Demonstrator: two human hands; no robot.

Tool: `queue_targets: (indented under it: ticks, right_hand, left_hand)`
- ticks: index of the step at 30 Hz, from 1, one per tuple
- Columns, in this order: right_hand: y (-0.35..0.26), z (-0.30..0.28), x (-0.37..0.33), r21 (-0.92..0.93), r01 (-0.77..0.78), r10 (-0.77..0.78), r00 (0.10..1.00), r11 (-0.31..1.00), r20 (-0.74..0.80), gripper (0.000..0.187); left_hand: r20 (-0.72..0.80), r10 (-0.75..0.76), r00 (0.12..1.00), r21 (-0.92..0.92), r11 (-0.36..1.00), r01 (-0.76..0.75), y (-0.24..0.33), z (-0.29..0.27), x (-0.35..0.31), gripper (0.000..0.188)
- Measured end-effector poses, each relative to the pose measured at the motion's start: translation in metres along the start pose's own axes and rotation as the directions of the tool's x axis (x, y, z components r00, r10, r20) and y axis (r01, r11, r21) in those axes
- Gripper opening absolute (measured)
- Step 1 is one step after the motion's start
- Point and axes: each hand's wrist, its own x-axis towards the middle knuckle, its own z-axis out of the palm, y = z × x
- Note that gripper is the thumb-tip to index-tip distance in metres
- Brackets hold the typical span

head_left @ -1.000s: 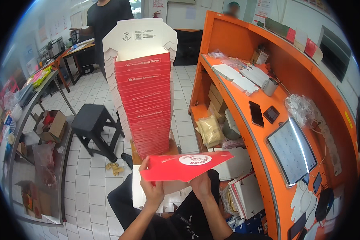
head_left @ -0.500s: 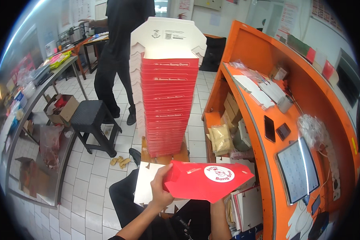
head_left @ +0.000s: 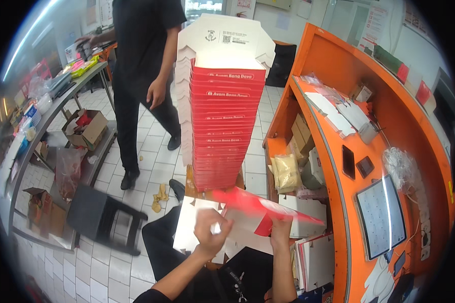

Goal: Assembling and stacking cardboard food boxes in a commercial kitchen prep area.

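Observation:
A partly folded red-and-white cardboard food box (head_left: 258, 204) is tilted over my lap, smeared by motion. My right hand (head_left: 281, 230) grips its near right edge. Beside its left part is my left hand (head_left: 212, 233), fingers bent and blurred; whether it touches the box is unclear. Flat white cardboard pieces (head_left: 186, 227) lie under my hands, across my legs. Just ahead rises a tall stack of nested red boxes (head_left: 222, 126), white inside, on a wooden surface (head_left: 189, 177).
An orange counter (head_left: 333, 166) with a tablet (head_left: 381, 217) and phone (head_left: 348, 161) curves along the right. At left stands a metal shelf table (head_left: 98, 166). A dark stool (head_left: 103, 214) lies tipped on the floor. Another person (head_left: 141, 76) stands behind it.
My left hand has come off the box's left end and moved nearer me. The box has tilted, its white inside now showing. The stool has shifted nearer and tipped; the other person has stepped.

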Motion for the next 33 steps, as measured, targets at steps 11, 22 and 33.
queue_targets:
  ticks: [11, 22, 33]
  right_hand:
    - [-0.150, 0.005, -0.005, -0.384, 0.320, 0.187, 0.504, 0.866, 0.843, 0.054]
    - [-0.136, -0.008, 0.003, -0.427, 0.426, -0.198, 0.853, 0.798, 0.482, 0.030]
    - [-0.055, 0.061, -0.029, 0.454, 0.004, 0.074, 0.985, 0.891, -0.155, 0.015]
  left_hand:
    - [0.599, -0.225, 0.768, -0.037, 0.951, 0.307, 0.003, 0.020, 0.013, 0.026]
    - [0.641, -0.494, 0.587, -0.366, 0.475, 0.800, -0.011, 0.023, 0.000, 0.028]
    - [0.470, -0.584, 0.662, -0.278, 0.613, 0.739, 0.009, 0.030, -0.029, 0.031]
